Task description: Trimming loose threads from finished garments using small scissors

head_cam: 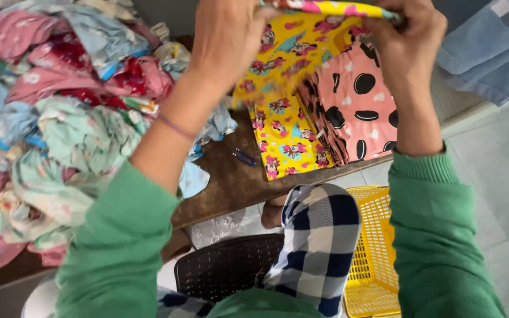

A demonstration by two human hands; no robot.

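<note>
Both my hands are raised at the top of the view, holding a yellow cartoon-print cloth (293, 50) stretched between them. My left hand (228, 35) grips its left side and my right hand (407, 38) pinches its top right edge. Under it on the wooden table (234, 182) lie another yellow cartoon-print piece (284, 147) and a stack of pink cloth with black ovals (360, 109). Green sleeves cover my forearms.
A big heap of mixed pink, mint and blue cloth pieces (60, 118) fills the table's left side. Small blue scissors (244, 156) lie on the wood. Blue fabric (490, 47) sits at top right. A yellow plastic basket (372, 253) and a dark chair (225, 268) stand below.
</note>
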